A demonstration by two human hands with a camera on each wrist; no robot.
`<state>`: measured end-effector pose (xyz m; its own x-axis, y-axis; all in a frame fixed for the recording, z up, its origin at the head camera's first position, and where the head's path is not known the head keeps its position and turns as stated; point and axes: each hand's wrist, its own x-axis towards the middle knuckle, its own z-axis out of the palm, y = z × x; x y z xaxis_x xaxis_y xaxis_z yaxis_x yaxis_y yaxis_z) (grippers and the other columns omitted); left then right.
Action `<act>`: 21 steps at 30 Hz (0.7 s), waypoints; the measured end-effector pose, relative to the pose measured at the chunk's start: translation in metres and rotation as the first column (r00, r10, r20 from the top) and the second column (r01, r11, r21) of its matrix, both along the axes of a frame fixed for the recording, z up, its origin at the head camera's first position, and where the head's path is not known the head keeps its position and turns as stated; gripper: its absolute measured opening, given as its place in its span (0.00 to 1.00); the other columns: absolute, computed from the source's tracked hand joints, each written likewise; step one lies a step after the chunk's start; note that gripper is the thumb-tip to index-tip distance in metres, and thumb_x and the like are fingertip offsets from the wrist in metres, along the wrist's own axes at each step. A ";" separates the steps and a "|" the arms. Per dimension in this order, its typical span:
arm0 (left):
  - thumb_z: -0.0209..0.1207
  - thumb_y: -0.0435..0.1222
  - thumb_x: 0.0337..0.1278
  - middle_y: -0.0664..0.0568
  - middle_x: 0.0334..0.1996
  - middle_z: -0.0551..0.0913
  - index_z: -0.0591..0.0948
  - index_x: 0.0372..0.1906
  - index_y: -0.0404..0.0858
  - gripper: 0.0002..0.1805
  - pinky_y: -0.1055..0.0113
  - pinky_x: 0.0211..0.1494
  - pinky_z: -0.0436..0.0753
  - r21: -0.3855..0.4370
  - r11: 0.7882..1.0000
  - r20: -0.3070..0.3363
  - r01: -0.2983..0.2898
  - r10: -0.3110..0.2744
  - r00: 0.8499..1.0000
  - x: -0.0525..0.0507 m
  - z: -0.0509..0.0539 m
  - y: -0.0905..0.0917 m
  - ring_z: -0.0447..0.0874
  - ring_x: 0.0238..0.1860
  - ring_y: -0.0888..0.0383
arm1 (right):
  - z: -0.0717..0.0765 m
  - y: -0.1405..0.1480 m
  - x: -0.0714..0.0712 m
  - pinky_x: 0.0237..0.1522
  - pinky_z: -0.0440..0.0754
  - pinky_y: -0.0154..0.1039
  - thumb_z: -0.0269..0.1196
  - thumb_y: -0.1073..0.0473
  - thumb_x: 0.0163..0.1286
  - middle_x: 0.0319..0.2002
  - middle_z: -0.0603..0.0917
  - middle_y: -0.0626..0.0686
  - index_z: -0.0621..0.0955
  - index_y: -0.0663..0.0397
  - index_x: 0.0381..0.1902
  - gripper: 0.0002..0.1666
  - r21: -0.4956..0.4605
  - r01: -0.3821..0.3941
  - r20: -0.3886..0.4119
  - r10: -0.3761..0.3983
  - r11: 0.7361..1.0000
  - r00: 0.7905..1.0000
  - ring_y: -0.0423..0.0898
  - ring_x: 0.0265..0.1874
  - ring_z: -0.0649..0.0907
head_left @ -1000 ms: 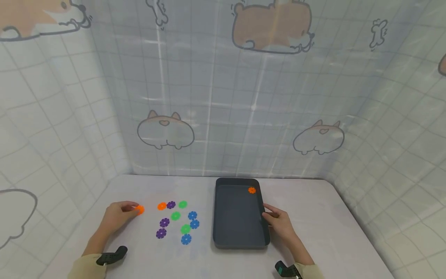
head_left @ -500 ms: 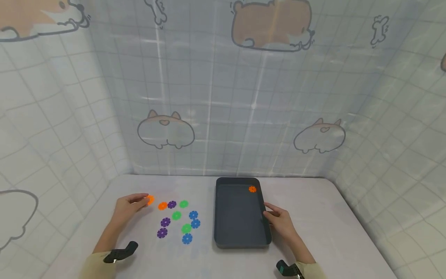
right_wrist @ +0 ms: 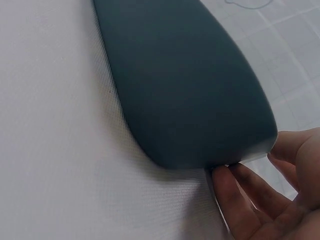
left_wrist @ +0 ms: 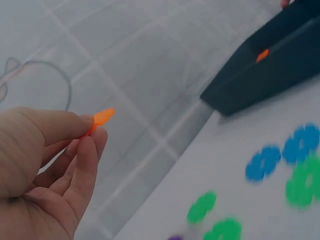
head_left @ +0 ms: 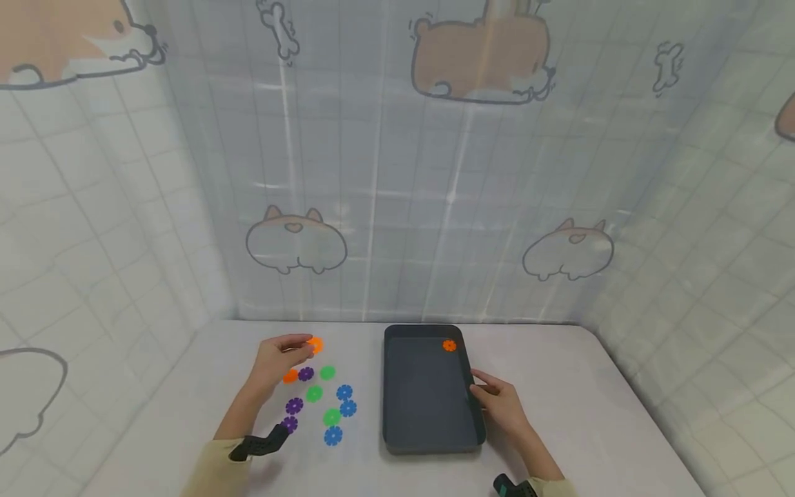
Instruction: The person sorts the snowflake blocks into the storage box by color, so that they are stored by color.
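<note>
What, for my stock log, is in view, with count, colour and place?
Tray: 1, dark grey, on table.
Notched discs: 3, orange, one in tray, one on table, one in left hand.
Notched discs: 3, purple, left of tray.
Notched discs: 3, green, left of tray.
Notched discs: 3, blue, left of tray.
Table: 1, white, under tray.
Backdrop: count unclear, pale, patterned, behind and beside table.
Wrist devices: 2, black, one per wrist.
Sleeves: 2, pale yellow, bottom edge.
Left hand: 1, bare, above table.
Right hand: 1, bare, gripping tray's right side.

Pale grid-patterned walls [head_left: 397,172], cartoon dogs [head_left: 481,59], outlined bones [head_left: 282,33], glossy light streaks [head_left: 451,197], white tabletop [head_left: 553,393]
</note>
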<state>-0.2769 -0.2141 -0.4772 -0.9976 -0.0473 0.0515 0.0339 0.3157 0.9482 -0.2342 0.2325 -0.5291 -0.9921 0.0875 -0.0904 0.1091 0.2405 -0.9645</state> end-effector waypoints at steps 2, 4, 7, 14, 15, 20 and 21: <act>0.64 0.37 0.61 0.41 0.43 0.83 0.80 0.56 0.31 0.21 0.65 0.49 0.82 0.028 0.999 -0.002 0.031 -0.031 1.000 0.003 0.012 0.013 0.83 0.46 0.44 | -0.001 0.000 0.002 0.39 0.85 0.47 0.66 0.58 0.66 0.48 0.83 0.63 0.78 0.56 0.62 0.27 -0.008 -0.001 0.003 0.002 1.000 1.000 0.53 0.39 0.85; 0.64 0.36 0.61 0.42 0.42 0.83 0.80 0.56 0.31 0.21 0.60 0.51 0.82 0.052 0.997 -0.009 0.050 -0.050 0.999 0.001 0.016 0.025 0.83 0.45 0.44 | -0.001 -0.001 0.003 0.39 0.84 0.47 0.66 0.58 0.66 0.48 0.83 0.63 0.77 0.56 0.63 0.27 -0.006 -0.002 0.001 0.002 1.000 1.000 0.53 0.39 0.85; 0.65 0.34 0.60 0.41 0.42 0.84 0.80 0.56 0.30 0.20 0.57 0.51 0.82 0.083 0.995 -0.011 0.059 -0.058 0.998 -0.006 0.015 0.041 0.84 0.45 0.45 | 0.000 -0.001 0.003 0.39 0.84 0.46 0.65 0.59 0.67 0.47 0.83 0.63 0.78 0.56 0.62 0.26 0.001 0.000 -0.007 0.000 1.000 1.000 0.52 0.39 0.85; 0.67 0.32 0.55 0.44 0.41 0.84 0.83 0.53 0.34 0.19 0.58 0.50 0.82 0.174 0.984 0.014 0.042 -0.045 0.999 -0.026 0.001 0.077 0.85 0.44 0.47 | -0.002 -0.001 0.003 0.38 0.85 0.46 0.65 0.59 0.67 0.47 0.83 0.63 0.78 0.57 0.62 0.26 -0.005 -0.006 -0.009 0.006 1.000 1.000 0.53 0.38 0.85; 0.67 0.31 0.56 0.44 0.41 0.84 0.83 0.54 0.34 0.19 0.58 0.50 0.82 0.185 0.982 0.016 0.045 -0.049 0.999 -0.028 0.001 0.082 0.85 0.43 0.47 | -0.002 -0.001 0.003 0.38 0.85 0.46 0.65 0.59 0.67 0.47 0.83 0.63 0.78 0.57 0.62 0.26 -0.008 -0.006 -0.008 0.006 1.000 1.000 0.53 0.38 0.85; 0.66 0.29 0.56 0.42 0.41 0.83 0.83 0.52 0.32 0.17 0.63 0.47 0.83 0.264 0.963 0.020 0.054 -0.061 0.998 -0.034 -0.001 0.110 0.86 0.42 0.49 | -0.003 0.001 0.001 0.39 0.85 0.47 0.66 0.59 0.67 0.46 0.83 0.62 0.78 0.56 0.62 0.26 -0.016 -0.005 -0.016 0.005 1.000 1.000 0.53 0.38 0.85; 0.65 0.28 0.57 0.42 0.41 0.84 0.83 0.52 0.31 0.17 0.63 0.47 0.83 0.277 0.959 0.021 0.056 -0.065 0.998 -0.035 -0.001 0.115 0.86 0.41 0.49 | -0.003 0.001 0.001 0.39 0.85 0.47 0.65 0.59 0.67 0.46 0.84 0.62 0.78 0.56 0.62 0.26 -0.014 -0.005 -0.018 0.005 1.000 1.000 0.53 0.38 0.85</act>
